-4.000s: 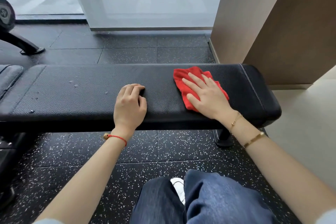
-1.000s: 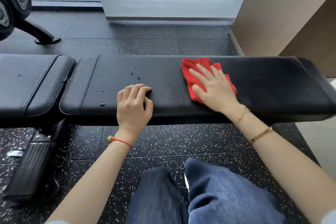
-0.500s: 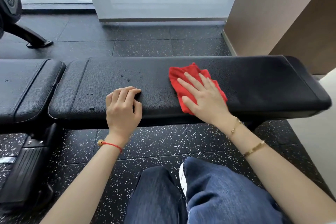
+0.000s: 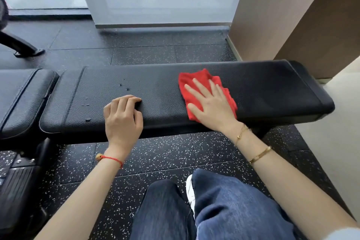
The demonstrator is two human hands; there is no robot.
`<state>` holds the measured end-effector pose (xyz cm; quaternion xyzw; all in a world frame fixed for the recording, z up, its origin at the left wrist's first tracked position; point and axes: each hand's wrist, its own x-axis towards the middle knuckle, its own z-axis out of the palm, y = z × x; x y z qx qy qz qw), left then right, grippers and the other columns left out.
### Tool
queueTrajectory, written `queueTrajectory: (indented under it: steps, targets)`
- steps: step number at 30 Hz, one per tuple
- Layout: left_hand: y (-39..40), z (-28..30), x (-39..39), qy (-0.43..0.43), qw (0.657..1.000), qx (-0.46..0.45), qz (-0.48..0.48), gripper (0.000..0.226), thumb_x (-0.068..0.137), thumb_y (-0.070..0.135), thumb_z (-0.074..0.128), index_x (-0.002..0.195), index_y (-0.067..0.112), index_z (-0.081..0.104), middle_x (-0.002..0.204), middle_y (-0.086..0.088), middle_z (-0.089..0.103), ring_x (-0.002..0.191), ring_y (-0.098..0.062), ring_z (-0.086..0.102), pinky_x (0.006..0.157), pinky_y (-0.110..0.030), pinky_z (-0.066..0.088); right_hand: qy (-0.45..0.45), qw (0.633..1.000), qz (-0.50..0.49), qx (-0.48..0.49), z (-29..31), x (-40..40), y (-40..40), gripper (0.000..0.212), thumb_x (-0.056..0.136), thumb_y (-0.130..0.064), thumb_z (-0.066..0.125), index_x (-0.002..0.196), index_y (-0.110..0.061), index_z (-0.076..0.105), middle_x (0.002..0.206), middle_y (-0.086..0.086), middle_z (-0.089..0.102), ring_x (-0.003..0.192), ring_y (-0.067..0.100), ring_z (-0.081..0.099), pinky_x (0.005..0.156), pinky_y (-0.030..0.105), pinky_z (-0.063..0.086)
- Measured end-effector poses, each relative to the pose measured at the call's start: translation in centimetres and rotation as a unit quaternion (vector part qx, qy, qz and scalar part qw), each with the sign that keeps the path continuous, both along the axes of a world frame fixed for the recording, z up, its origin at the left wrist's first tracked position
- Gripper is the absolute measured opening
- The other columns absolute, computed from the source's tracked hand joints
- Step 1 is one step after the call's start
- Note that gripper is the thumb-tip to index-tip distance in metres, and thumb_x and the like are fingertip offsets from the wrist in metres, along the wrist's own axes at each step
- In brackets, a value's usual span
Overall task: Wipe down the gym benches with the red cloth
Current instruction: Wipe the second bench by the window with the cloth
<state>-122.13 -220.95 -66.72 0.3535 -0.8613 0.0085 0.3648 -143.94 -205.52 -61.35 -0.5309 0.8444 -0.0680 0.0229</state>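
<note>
The right hand (image 4: 211, 107) lies flat on the red cloth (image 4: 202, 91), fingers straight and spread, pressing it onto the black padded worktop (image 4: 272, 87). The cloth sits crumpled on the right half of the pad, its near edge at the pad's front rim; red fabric shows beyond the fingertips and on both sides of the hand. So this grip is spread, palm down, with nothing pinched.

The left hand (image 4: 122, 119) rests on the front edge of the same pad, well apart from the cloth. Its fingers are curled under, knuckles up, fingertips against the leather; this grip is pressed together and holds nothing.

Between the hands and toward the left end, a few water drops (image 4: 124, 86) dot the pad. A second pad (image 4: 21, 95) sits just beside the left end, with a narrow gap between.

A red string (image 4: 112, 159) circles the left wrist; two gold bracelets (image 4: 259, 155) circle the right. Below, blue jeans (image 4: 233, 206) and a white shoe (image 4: 190, 191) show above the speckled floor (image 4: 165, 154).
</note>
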Motion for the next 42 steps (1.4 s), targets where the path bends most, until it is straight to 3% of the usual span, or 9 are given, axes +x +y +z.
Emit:
queueTrajectory:
  steps: [3, 8, 13, 18, 24, 28, 33, 37, 42]
  targets:
    - [-0.2, -0.1, 0.2, 0.006, 1.0, -0.005, -0.007, 0.027, 0.089, 0.015, 0.049, 0.11, 0.017, 0.065, 0.115, 0.001, 0.065, 0.108, -0.025, 0.056, 0.1, -0.039, 0.036, 0.007, 1.0, 0.02, -0.006, 0.0, -0.5, 2.5, 0.061, 0.092, -0.058, 0.031, 0.151, -0.044, 0.026, 0.162, -0.014, 0.017, 0.15, 0.029, 0.014, 0.123, 0.045, 0.005]
    - [-0.2, -0.1, 0.1, 0.008, 1.0, -0.004, -0.009, 0.027, 0.089, 0.016, 0.047, 0.11, 0.017, 0.065, 0.115, 0.001, 0.065, 0.108, -0.025, 0.057, 0.099, -0.039, 0.036, 0.019, 0.991, -0.133, -0.023, -0.1, -6.2, 5.5, 0.054, 0.098, -0.05, 0.037, 0.151, -0.04, 0.03, 0.162, -0.01, 0.02, 0.147, 0.034, 0.019, 0.122, 0.047, 0.009]
    - [-0.1, 0.0, -0.1, 0.003, 1.0, 0.003, -0.001, 0.027, 0.089, 0.017, 0.047, 0.11, 0.018, 0.064, 0.115, 0.001, 0.064, 0.108, -0.024, 0.055, 0.1, -0.038, 0.034, -0.006, 0.976, -0.219, 0.002, 0.2, -7.8, 0.4, 0.054, 0.1, -0.048, 0.034, 0.152, -0.04, 0.024, 0.164, -0.009, 0.012, 0.149, 0.037, 0.011, 0.122, 0.046, 0.003]
    - [0.0, 0.2, 0.0, -0.005, 1.0, 0.006, -0.003, 0.028, 0.087, 0.015, 0.049, 0.11, 0.017, 0.064, 0.116, 0.0, 0.064, 0.11, -0.025, 0.055, 0.1, -0.039, 0.035, -0.002, 0.997, -0.079, 0.005, 0.3, -1.9, -4.9, 0.057, 0.098, -0.052, 0.034, 0.152, -0.043, 0.02, 0.164, -0.011, 0.011, 0.149, 0.037, 0.01, 0.123, 0.045, 0.002]
    - [0.0, 0.2, 0.0, 0.003, 1.0, 0.006, -0.007, 0.028, 0.087, 0.013, 0.05, 0.109, 0.016, 0.065, 0.115, 0.0, 0.065, 0.109, -0.025, 0.057, 0.099, -0.04, 0.038, 0.003, 0.994, 0.11, -0.022, -0.2, 1.9, -0.6, 0.061, 0.091, -0.057, 0.031, 0.15, -0.043, 0.028, 0.161, -0.015, 0.02, 0.148, 0.03, 0.017, 0.122, 0.046, 0.009]
    - [0.0, 0.4, 0.0, -0.001, 1.0, 0.009, -0.009, 0.027, 0.087, 0.015, 0.05, 0.109, 0.016, 0.065, 0.115, 0.001, 0.065, 0.109, -0.025, 0.057, 0.099, -0.039, 0.038, 0.002, 0.999, 0.047, -0.024, 0.0, -2.5, -0.7, 0.057, 0.094, -0.054, 0.034, 0.15, -0.042, 0.03, 0.161, -0.013, 0.021, 0.148, 0.03, 0.018, 0.122, 0.047, 0.01]
    - [0.0, 0.5, 0.0, -0.015, 1.0, 0.021, -0.005, 0.027, 0.087, 0.016, 0.049, 0.109, 0.017, 0.064, 0.115, 0.0, 0.064, 0.109, -0.025, 0.056, 0.099, -0.039, 0.037, -0.009, 0.998, -0.062, 0.001, 0.2, -3.8, -7.5, 0.057, 0.097, -0.052, 0.037, 0.152, -0.044, 0.022, 0.164, -0.011, 0.011, 0.15, 0.036, 0.008, 0.122, 0.047, 0.0]
    - [0.1, 0.7, -0.1, -0.019, 1.0, 0.021, -0.004, 0.027, 0.084, 0.014, 0.053, 0.108, 0.016, 0.065, 0.114, 0.0, 0.064, 0.108, -0.025, 0.057, 0.1, -0.039, 0.037, 0.001, 0.999, 0.045, 0.002, 0.2, 1.5, -10.4, 0.058, 0.097, -0.051, 0.038, 0.152, -0.043, 0.022, 0.164, -0.011, 0.012, 0.15, 0.036, 0.006, 0.122, 0.047, -0.001]
    - [0.2, 1.6, 0.5, -0.01, 0.999, 0.016, -0.034, 0.024, 0.085, 0.012, 0.055, 0.105, 0.016, 0.067, 0.11, 0.004, 0.066, 0.107, -0.023, 0.059, 0.099, -0.04, 0.037, 0.006, 0.983, 0.182, -0.03, 0.1, 4.6, -7.0, 0.057, 0.097, -0.049, 0.043, 0.151, -0.043, 0.025, 0.162, -0.015, 0.016, 0.151, 0.03, 0.008, 0.122, 0.045, 0.002]
